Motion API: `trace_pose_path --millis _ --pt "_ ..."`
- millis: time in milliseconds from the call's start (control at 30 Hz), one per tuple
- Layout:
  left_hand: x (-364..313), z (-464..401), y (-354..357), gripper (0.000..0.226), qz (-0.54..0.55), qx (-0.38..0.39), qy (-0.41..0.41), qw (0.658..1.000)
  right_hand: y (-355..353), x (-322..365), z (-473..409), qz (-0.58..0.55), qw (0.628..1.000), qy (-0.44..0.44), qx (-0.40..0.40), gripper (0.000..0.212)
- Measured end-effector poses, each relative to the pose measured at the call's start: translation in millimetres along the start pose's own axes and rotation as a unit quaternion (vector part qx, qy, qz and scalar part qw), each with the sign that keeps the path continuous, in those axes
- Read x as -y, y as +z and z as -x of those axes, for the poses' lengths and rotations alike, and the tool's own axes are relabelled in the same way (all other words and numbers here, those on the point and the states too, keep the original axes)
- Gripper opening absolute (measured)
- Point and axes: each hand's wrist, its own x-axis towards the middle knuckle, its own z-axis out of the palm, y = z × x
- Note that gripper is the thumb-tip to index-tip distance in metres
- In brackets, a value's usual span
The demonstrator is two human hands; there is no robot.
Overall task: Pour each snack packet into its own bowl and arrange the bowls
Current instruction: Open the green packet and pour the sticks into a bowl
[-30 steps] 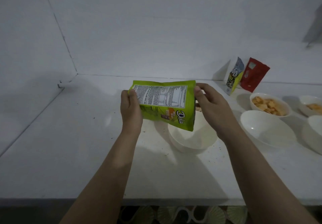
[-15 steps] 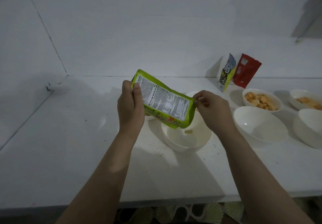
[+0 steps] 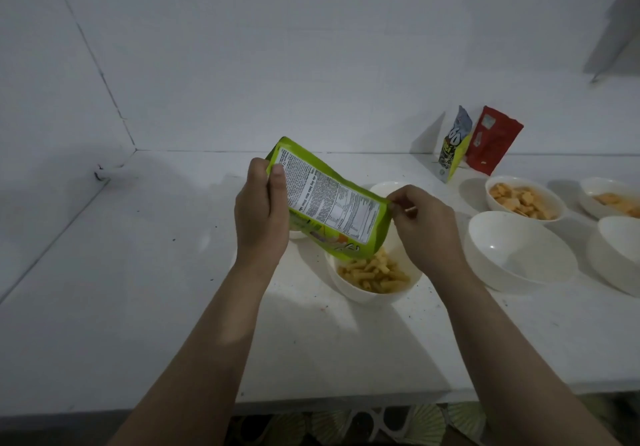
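Overhead, from the head camera, the left hand (image 3: 262,211) gripped the upper end of the green packet (image 3: 329,203), thumb curled across its printed back and fingers wrapped behind, out of sight. The right hand (image 3: 424,229) pinched the packet's right edge between thumb and fingertips; which fingers met the foil was hard to tell. The packet hung tilted, its lower open end just below and between the two sets of fingers, over the near bowl (image 3: 374,279), and pale yellow stick snacks (image 3: 375,272) lay heaped in that bowl, with some at the packet's mouth. The right wrist hid part of this bowl's far side. Another white bowl (image 3: 388,187) showed only as a rim beyond the right fingers. To the right of those fingers stood an empty bowl (image 3: 519,251), a bowl of orange crackers (image 3: 524,199) and two bowls cut off by the frame edge. A yellow-grey packet (image 3: 455,147) and a red packet (image 3: 493,139) leaned against the wall. Half a second earlier the near bowl had held a single piece; a second earlier the packet was level.
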Motion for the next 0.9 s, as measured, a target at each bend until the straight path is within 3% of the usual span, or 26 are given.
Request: trace_pose_path --millis 167,267,433,700,800,900 --pt "2.5 -2.2 -0.1 0.028 -0.019 0.024 -0.008 0.999 2.8 -2.4 4.4 0.077 0.996 -0.015 0.038 0.019" --pt "4.1 -1.7 0.8 0.028 0.001 0.037 -0.015 0.999 6.9 -1.3 9.1 0.105 0.993 -0.05 0.005 0.024" --pt "1.7 2.4 5.6 0.028 0.019 0.057 0.019 0.998 13.3 22.8 7.3 0.044 0.989 -0.133 0.037 0.027" --pt "4.8 4.9 5.0 0.033 0.006 0.037 0.052 0.998 12.5 27.0 7.6 -0.066 0.994 -0.079 -0.038 0.019" --pt "5.5 12.4 10.0 0.038 0.086 0.079 -0.045 0.992 5.0 18.8 10.5 -0.09 0.993 -0.052 -0.061 0.021" --pt "7.5 16.3 20.7 0.062 0.227 0.145 -0.193 0.943 -0.3 13.3 13.4 -0.157 0.985 -0.028 -0.065 0.02"
